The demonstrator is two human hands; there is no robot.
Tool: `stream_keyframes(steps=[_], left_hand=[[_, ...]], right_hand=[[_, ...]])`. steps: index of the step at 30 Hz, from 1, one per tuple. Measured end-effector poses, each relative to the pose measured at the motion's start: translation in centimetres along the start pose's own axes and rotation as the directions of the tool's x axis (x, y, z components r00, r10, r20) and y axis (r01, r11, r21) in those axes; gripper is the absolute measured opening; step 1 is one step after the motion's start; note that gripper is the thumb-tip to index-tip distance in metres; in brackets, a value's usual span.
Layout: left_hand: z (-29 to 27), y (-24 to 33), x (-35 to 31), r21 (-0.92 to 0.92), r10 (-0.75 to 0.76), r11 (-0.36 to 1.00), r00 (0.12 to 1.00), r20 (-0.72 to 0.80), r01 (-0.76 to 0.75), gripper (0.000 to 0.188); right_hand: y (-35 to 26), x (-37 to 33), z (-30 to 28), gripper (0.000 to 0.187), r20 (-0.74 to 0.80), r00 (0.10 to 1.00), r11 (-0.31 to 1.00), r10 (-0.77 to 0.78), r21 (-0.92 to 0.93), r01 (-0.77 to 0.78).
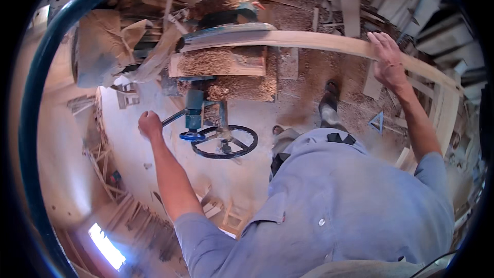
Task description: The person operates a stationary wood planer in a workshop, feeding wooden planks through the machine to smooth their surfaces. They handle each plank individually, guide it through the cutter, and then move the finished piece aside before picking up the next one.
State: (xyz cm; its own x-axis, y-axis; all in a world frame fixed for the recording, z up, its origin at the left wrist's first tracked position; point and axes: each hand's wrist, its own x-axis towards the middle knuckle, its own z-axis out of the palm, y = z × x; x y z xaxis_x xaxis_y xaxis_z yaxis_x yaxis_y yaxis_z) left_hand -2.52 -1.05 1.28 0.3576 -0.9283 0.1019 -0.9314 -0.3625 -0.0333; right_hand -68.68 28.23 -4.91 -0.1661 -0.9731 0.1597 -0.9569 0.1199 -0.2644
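1. Head view: a worker in a blue-grey shirt (329, 201) stands at a blue-green machine (194, 102), arms spread wide; the left hand (150, 124) is clenched around the outer end of a dark lever (173, 118), which slopes up to the machine on that hand's right.

2. Head view, other arm: the right hand (387, 59) lies over a long pale board (319, 41), fingers toward its far edge; whether they grip its underside cannot be told; the board runs from the machine, ahead and to the right of the left hand, to beneath the right hand and past it.

3. Head view, between the hands: a black handwheel (225, 147) and a smaller blue handwheel (192, 136) sit to the right of the left fist; wood shavings (206, 62) are heaped farther ahead, on the near side of the board.

4. Head view, around the hands: a blue triangular square (377, 122) lies on the littered floor, nearer the body than the right hand; a thick dark-teal tube (36, 123) curves well to the left of the left hand.
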Motion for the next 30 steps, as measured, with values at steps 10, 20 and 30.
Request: stream_keyframes(steps=[10, 20, 30], left_hand=[[-0.7, -0.7, -0.6, -0.585, 0.400, 0.780, 0.896, 0.194, -0.221, 0.040], [2.4, -2.0, 2.9, -0.770, 0.688, 0.431, 0.724, -0.057, -0.471, 0.039], [0.7, -3.3, -0.3, -0.794, 0.721, 0.359, 0.686, -0.099, -0.491, 0.037]], right_hand=[[-22.1, -14.1, 6.5, 0.049, -0.148, 0.973, 0.915, 0.176, 0.389, -0.107], [-43.6, -23.5, 8.8, 0.032, 0.039, 0.998, 0.875, -0.043, 0.483, 0.019], [-48.4, -13.2, 8.9, 0.028, -0.018, 0.986, 0.820, 0.165, 0.558, -0.127]])
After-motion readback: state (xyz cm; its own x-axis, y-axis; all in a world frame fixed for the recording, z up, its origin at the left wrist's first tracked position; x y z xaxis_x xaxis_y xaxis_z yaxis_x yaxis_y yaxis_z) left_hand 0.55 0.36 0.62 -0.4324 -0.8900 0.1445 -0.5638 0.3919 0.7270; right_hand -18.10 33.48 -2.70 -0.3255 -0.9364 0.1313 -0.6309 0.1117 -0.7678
